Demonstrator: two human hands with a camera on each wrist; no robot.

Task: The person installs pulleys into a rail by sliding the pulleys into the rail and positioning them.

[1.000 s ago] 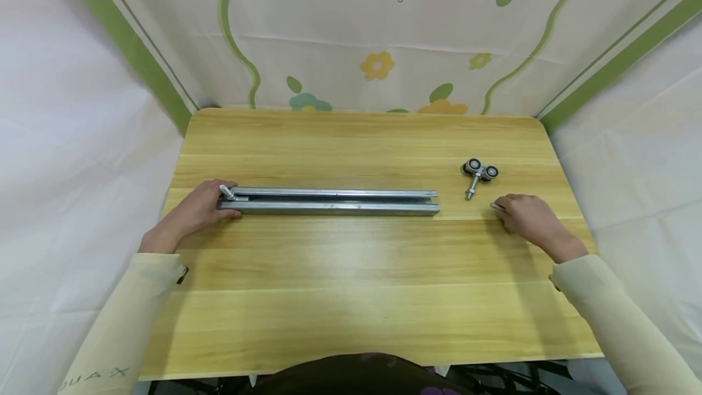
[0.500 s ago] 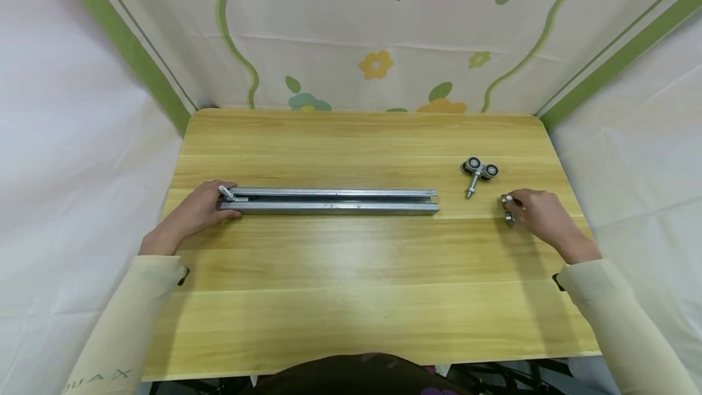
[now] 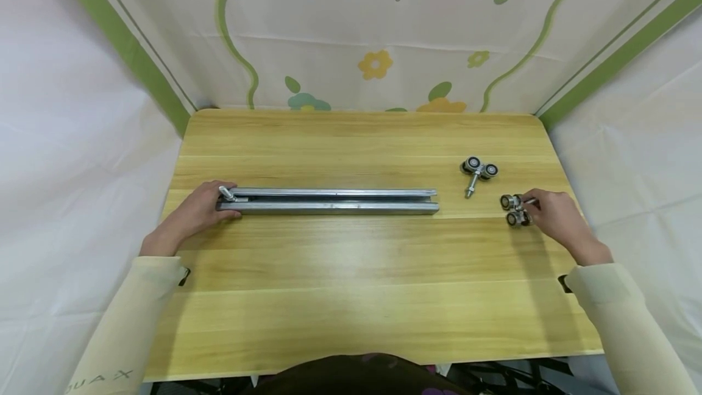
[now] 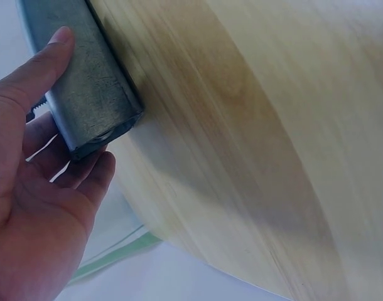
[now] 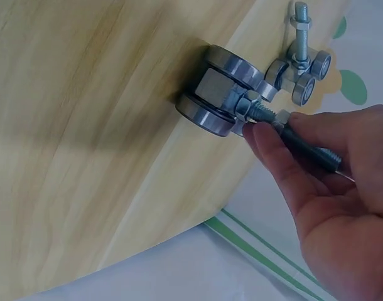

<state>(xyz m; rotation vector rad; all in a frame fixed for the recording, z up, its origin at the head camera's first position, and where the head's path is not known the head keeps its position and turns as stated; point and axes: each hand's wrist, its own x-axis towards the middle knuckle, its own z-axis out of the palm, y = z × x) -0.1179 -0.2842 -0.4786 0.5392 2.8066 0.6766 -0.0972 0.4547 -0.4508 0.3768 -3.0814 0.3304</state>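
Note:
A silver metal channel rail (image 3: 340,208) lies across the table with its slot facing up. My left hand (image 3: 198,212) grips its left end, the thumb on the near side wall (image 4: 85,75) and the fingers round the far side. A threaded bolt (image 3: 226,193) sticks up out of the slot there; what bears it inside is hidden. My right hand (image 3: 562,221) pinches the bolt shank (image 5: 260,111) of a roller trolley (image 3: 512,211), whose wheels point left, to the right of the rail. Whether those wheels touch the table is unclear.
A second roller trolley (image 3: 478,169) lies on the wooden table (image 3: 351,297), beyond the right hand, its bolt pointing toward the person. White cloth walls (image 3: 351,23) with printed flowers close in the back and both sides of the table.
My right hand has shifted slightly right and turned, bringing the pinched trolley's wheels into sight, now pointing left. The left hand and the rail have stayed in place.

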